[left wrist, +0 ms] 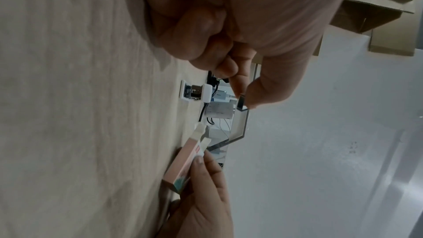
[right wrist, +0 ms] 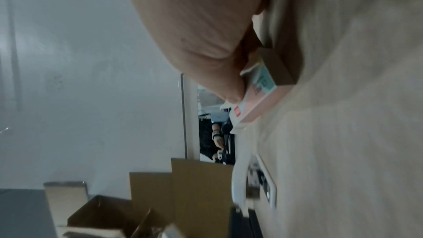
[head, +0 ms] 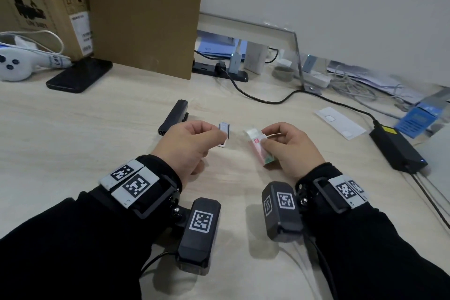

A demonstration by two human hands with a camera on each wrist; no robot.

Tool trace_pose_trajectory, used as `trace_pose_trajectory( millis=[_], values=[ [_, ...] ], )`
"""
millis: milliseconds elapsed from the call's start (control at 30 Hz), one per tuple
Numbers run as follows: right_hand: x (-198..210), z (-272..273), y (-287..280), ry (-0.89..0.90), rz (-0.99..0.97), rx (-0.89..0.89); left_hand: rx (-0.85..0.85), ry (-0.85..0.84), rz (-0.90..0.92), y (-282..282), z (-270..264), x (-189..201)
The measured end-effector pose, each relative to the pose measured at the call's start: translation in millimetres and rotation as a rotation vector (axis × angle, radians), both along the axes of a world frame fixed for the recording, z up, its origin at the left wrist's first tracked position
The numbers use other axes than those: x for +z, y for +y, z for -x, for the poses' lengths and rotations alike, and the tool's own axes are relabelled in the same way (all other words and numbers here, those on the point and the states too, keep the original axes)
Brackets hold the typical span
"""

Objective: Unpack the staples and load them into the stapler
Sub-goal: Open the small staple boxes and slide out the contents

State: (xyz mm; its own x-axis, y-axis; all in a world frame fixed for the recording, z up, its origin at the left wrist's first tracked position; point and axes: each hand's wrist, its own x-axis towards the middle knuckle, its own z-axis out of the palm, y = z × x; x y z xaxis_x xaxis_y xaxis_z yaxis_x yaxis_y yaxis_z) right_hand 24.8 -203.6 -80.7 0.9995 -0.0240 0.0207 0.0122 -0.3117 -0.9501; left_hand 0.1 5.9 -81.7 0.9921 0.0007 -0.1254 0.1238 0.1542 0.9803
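Note:
A black stapler [head: 174, 117] lies closed on the light wooden desk [head: 97, 141], just behind my left hand. My left hand [head: 220, 133] pinches a small grey strip of staples [head: 224, 128] between thumb and forefinger above the desk; the left wrist view shows the strip of staples [left wrist: 242, 104] at the fingertips. Below it on the desk lies a small white tray [left wrist: 192, 91]. To the right, my right hand [head: 266, 140] grips a pink staple box [head: 260, 150] with its white end flap open. The pink staple box [right wrist: 258, 93] is tilted, with its lower end close to the desk.
A black phone [head: 79, 75] and cardboard boxes [head: 141, 24] stand at the back left. At the right edge lies a black power adapter [head: 397, 151]; its cable [head: 267, 100] runs across the back. A white paper strip [head: 339, 123] lies right of my hands.

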Motion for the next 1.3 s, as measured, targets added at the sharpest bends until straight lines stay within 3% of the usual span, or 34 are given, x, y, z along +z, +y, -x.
trace_pose_trajectory(
  millis=[433, 733, 1067, 1300],
  values=[
    [-6.9, -17.0, -22.7, -0.064, 0.527, -0.111, -0.021, 0.011, 0.024, 1.0, 0.7, -0.4],
    [0.2, -11.3, -14.5, -0.142, 0.606, 0.131, -0.034, -0.008, 0.022, -0.4, 0.9, 0.2],
    [4.4, -12.2, -7.0, -0.029, 0.79, 0.139, -0.061, -0.02, 0.012, 0.0, -0.3, -1.5],
    [5.5, -11.7, -4.0, -0.028, 0.797, 0.116, -0.065, -0.041, -0.01, 1.7, -1.9, -4.6]
  ],
)
